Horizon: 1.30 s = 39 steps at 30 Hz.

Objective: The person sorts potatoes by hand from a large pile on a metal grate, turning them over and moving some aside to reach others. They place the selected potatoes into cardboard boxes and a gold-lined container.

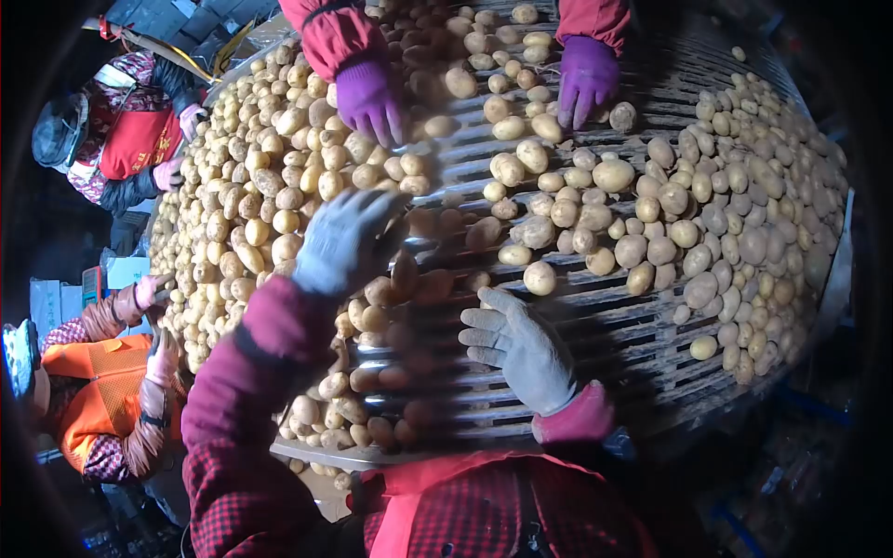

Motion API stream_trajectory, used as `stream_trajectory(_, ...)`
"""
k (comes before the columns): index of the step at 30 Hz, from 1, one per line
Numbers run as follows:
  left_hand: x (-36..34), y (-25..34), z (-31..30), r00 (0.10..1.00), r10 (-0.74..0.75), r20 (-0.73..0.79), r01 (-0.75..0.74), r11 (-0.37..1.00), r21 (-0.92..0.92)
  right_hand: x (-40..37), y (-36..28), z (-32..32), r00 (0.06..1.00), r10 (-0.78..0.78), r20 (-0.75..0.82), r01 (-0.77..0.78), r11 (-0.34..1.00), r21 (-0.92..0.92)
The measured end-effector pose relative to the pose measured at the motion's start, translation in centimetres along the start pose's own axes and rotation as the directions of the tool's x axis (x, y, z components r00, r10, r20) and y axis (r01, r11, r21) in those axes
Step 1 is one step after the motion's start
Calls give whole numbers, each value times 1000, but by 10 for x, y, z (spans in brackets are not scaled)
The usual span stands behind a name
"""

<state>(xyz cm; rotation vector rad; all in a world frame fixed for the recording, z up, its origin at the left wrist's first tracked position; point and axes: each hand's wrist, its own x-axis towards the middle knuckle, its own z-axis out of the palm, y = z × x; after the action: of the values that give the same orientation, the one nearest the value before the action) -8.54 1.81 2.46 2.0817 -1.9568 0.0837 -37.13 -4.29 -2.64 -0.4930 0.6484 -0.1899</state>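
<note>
Potatoes (614,177) lie on a slatted metal grate (614,321) before me. My left hand (339,242), in a pale grey glove, is over the edge of the dense potato heap (270,177). Its fingers stretch to the right, slightly blurred; I see nothing held, though shadow hides the palm side. Lower and to the right, my right hand (528,358), in a similar glove, hovers above bare slats with its fingers apart and nothing in them. Near its fingertips is a single potato (539,278). Shadowed, blurred potatoes (433,284) lie between my two hands.
Across the grate, another person's purple-gloved hands (588,82) reach in among potatoes. Two more people, one in a red apron (139,144) and one in an orange vest (102,391), are at the left edge of the heap. A metal rim (372,458) runs along my side.
</note>
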Motion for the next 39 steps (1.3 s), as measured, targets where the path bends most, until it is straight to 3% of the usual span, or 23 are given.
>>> stream_trajectory(5, 65, -40, 65, 991, -44, 127, 31, 994, 107, 0, -4, 3, 999, -38, -4, 37, 997, -65)
stream_trajectory(7, 83, -45, 78, 969, -154, 192, 131, 983, 128, -1, -4, 2, 999, -31, -15, 31, 999, -26)
stream_trajectory(9, 77, -30, 63, 997, -72, -2, 72, 992, -105, -6, -3, 2, 995, -94, -22, 91, 989, -119)
stream_trajectory(11, 60, -2, 44, 969, -173, 179, 206, 961, -184, -6, -6, 6, 987, -159, -8, 154, 965, -212)
stream_trajectory(13, 42, 39, 2, 946, 79, 314, 137, 781, -610, -4, -5, 6, 999, -31, -23, 33, 996, 80)
stream_trajectory(15, 24, 43, 6, 934, 270, 233, -10, 673, -740, -3, -10, 2, 998, 51, 41, -61, 955, 289)
stream_trajectory(16, 28, 40, 5, 947, 241, 213, -26, 717, -697, -6, -17, 13, 995, 94, -39, -82, 968, 236)
stream_trajectory(17, 37, 34, 2, 963, 173, 208, 1, 766, -642, -5, -13, 8, 998, 69, 16, -70, 975, 211)
stream_trajectory(19, 56, 9, 24, 989, 18, 146, 10, 983, -185, -1, -1, -6, 992, 6, 129, -27, 986, 166)
stream_trajectory(21, 74, -14, 56, 997, 73, -16, -74, 993, -90, -1, -4, -4, 996, 27, 80, -40, 987, 158)
stream_trajectory(22, 82, -23, 69, 996, 92, 2, -92, 995, -35, -1, -4, 2, 1000, 16, 19, -18, 996, 90)
stream_trajectory(23, 93, -23, 74, 989, 55, 139, -68, 994, 87, -1, -4, 5, 999, 4, -43, -3, 1000, 22)
stream_trajectory(25, 112, -26, 99, 972, -65, 227, 14, 976, 218, -2, -6, 2, 995, 75, -72, -65, 990, 122)
stream_trajectory(27, 115, -26, 101, 979, -33, 200, 13, 995, 101, -4, -10, 9, 992, 71, -106, -56, 990, 131)
stream_trajectory(28, 111, -23, 90, 976, -29, 216, 31, 1000, -5, -3, -8, 8, 997, -22, -78, 18, 999, -41)
stream_trajectory(29, 104, -20, 83, 973, -27, 229, 52, 993, -105, -3, -8, 8, 996, -11, -88, 9, 1000, -28)
stream_trajectory(30, 90, -15, 85, 1000, 13, 13, -10, 972, -233, -3, -8, 9, 995, -4, -95, 3, 1000, -15)
stream_trajectory(31, 87, 15, 36, 943, -76, 326, 166, 951, -259, -2, -8, 10, 995, 4, -104, -3, 1000, 1)
stream_trajectory(32, 69, 16, 36, 983, 122, 137, -18, 807, -591, 0, -6, 10, 993, 10, -115, -9, 1000, 8)
stream_trajectory(33, 54, 27, 23, 951, 140, 274, 146, 581, -801, 1, -4, 10, 992, 17, -126, -15, 1000, 15)
stream_trajectory(35, 44, 39, 7, 963, 203, 180, -15, 702, -712, 3, -2, 5, 991, 52, -125, -41, 995, 86)
stream_trajectory(36, 45, 32, 16, 970, 200, 139, -58, 744, -665, 0, -3, 6, 996, 39, -85, -18, 970, 243)
stream_trajectory(39, 57, 39, 24, 938, -91, 335, 188, 945, -269, 0, 5, -8, 999, -17, 37, 8, 971, 239)
